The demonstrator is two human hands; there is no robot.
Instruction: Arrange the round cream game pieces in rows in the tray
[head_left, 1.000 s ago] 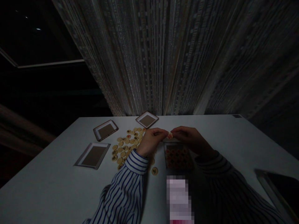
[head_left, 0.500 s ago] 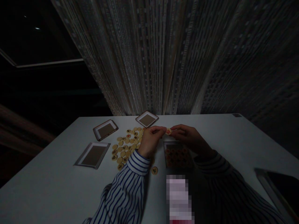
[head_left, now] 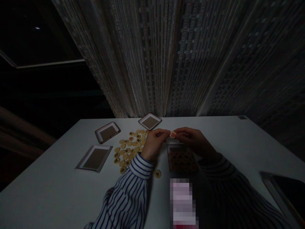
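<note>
A round xiangqi piece (head_left: 172, 135) with a red character is pinched between both hands above the table. My left hand (head_left: 156, 141) is closed, thumb and fingertips at the piece's left edge. From the other side, my right hand (head_left: 190, 138) grips its right edge with closed fingers. Below them sits a clear box (head_left: 175, 147) with xiangqi pieces in rows, partly shaded and partly behind my right hand. Many loose xiangqi pieces (head_left: 130, 150) lie left of my left hand, some hidden by the wrist. One piece with a black character (head_left: 157, 174) lies apart, beside my left cuff.
Three frame-like trays or lids, one at the left (head_left: 95, 158), one behind it (head_left: 108, 132) and one at the back (head_left: 150, 121), lie on the white table (head_left: 59, 178). A dark flat object (head_left: 283, 194) is at the right edge. A string curtain (head_left: 152, 63) hangs behind.
The piece between my fingers has turned, so its red character looks different. Both hands stay in nearly the same place.
</note>
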